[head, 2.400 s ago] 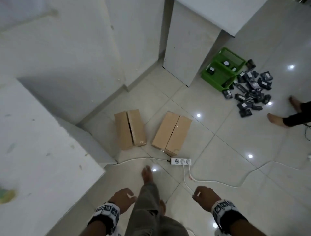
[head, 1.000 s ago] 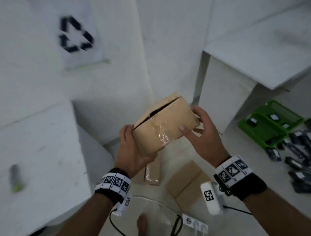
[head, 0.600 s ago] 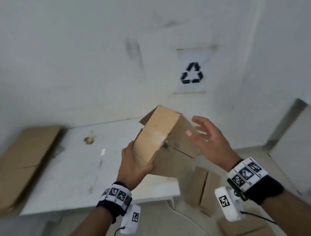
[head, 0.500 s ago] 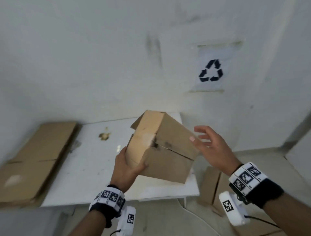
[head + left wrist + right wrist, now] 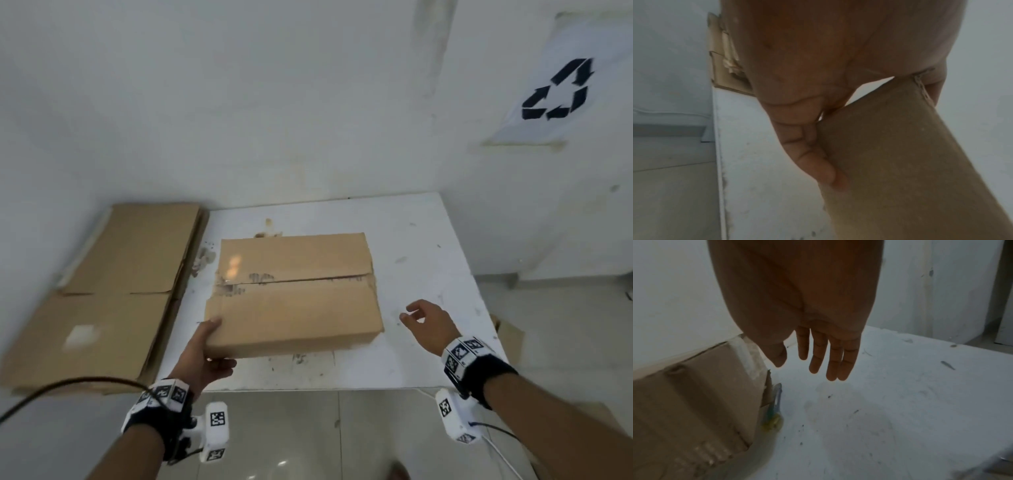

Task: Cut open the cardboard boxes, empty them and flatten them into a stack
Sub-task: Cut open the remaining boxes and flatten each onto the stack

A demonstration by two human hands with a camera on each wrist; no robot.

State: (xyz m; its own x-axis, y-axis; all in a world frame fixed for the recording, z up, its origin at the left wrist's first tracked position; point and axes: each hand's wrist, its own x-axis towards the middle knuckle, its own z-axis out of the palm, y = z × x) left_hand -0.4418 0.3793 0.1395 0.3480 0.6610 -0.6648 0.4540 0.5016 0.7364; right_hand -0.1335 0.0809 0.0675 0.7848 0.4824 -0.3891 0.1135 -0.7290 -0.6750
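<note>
Far left: stack of flattened cardboard [image 5: 102,291] lying at the surface's left edge. Left hand [image 5: 205,353] grips the near-left corner of the cardboard box [image 5: 294,294], thumb on top, fingers along the side. Box sits closed on the white surface [image 5: 428,274], centre seam running left to right. Small yellow-and-blue tool [image 5: 774,412], blurred, just beside the box's right end. Right hand [image 5: 428,323] hovers apart from the box, fingers relaxed, holding nothing. Recycling sign [image 5: 555,92] on the wall at far right.
</note>
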